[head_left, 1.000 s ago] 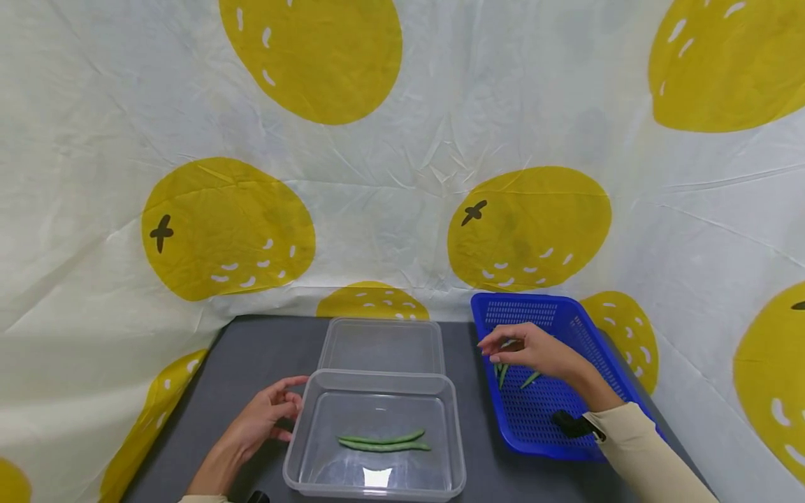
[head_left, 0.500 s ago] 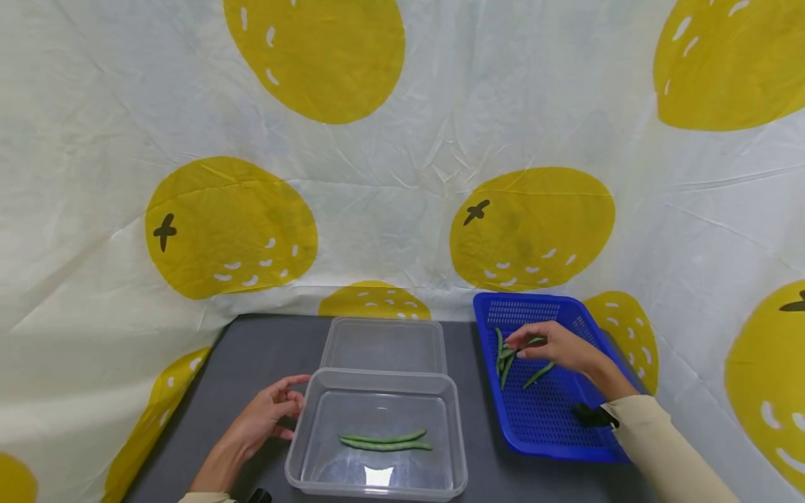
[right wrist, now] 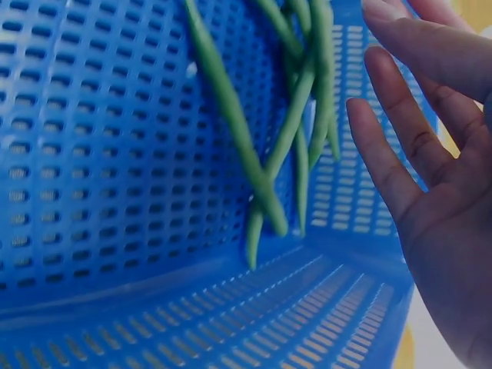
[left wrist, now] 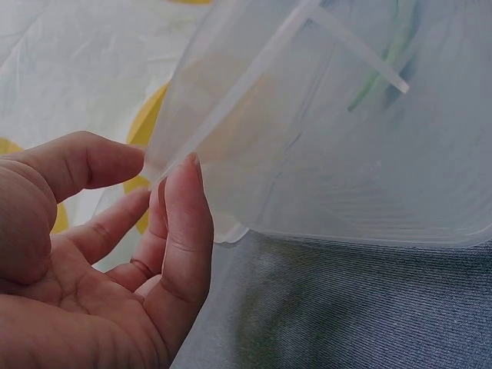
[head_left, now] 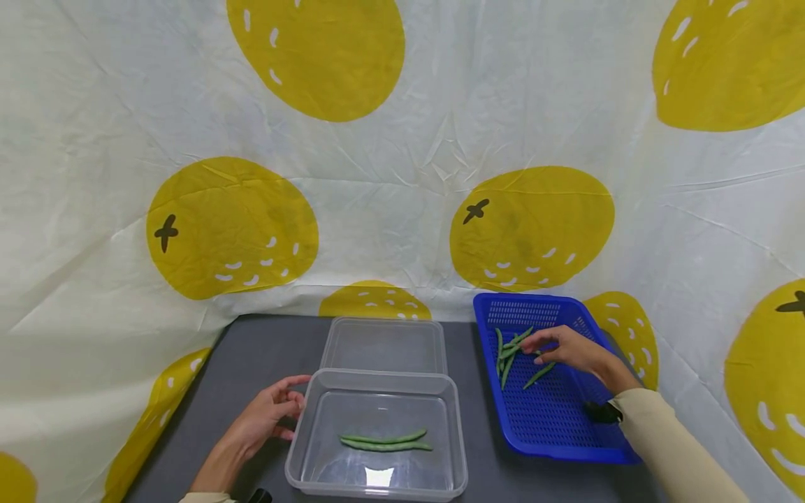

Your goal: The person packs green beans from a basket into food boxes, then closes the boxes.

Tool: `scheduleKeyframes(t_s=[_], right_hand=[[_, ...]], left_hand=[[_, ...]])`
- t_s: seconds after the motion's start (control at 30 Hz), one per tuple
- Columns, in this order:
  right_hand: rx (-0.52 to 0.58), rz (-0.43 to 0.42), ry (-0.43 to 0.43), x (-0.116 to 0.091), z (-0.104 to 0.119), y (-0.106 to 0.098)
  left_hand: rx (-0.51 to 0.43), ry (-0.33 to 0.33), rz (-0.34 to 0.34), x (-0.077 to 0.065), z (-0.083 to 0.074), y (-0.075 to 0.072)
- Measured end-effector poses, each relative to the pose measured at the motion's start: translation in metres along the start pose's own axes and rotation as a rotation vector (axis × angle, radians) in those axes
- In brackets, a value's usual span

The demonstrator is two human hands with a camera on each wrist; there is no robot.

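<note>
Two green beans [head_left: 385, 447] lie side by side in a clear plastic container [head_left: 377, 409]. At that container's left wall is my left hand [head_left: 260, 416]; in the left wrist view its relaxed fingertips [left wrist: 188, 184] rest against the plastic. My right hand [head_left: 569, 349] hovers over the back of a blue perforated basket [head_left: 541, 426], with nothing visible in its grasp. Several loose green beans [right wrist: 231, 115] cross one another in the basket, left of and below that hand. Spread fingers [right wrist: 388, 154] show in the right wrist view, apart from the beans.
A clear flat lid [head_left: 383, 346] lies directly behind the container. The dark grey tabletop [head_left: 270, 349] carries everything. Behind and to the right hangs a white sheet [head_left: 390, 237] with large yellow fruit prints.
My right hand has moved right within the basket, uncovering more of the beans there. My left hand and the container's beans stay put.
</note>
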State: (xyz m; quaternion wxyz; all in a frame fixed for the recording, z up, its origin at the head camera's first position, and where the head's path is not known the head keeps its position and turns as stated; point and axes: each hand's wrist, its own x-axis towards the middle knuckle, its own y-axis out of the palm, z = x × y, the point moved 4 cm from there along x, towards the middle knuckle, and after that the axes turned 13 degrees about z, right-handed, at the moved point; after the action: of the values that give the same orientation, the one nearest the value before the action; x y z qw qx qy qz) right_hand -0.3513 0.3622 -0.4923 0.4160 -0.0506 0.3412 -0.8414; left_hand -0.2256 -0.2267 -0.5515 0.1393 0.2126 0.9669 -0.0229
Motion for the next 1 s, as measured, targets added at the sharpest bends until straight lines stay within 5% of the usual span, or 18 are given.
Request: scheduleKeyframes(t_s=[1.0], right_hand=[[-0.075, -0.012, 0.203, -0.003, -0.053, 0.007]], left_hand=[[-0.008, -0.002, 0.009, 0.001, 0.002, -0.001]])
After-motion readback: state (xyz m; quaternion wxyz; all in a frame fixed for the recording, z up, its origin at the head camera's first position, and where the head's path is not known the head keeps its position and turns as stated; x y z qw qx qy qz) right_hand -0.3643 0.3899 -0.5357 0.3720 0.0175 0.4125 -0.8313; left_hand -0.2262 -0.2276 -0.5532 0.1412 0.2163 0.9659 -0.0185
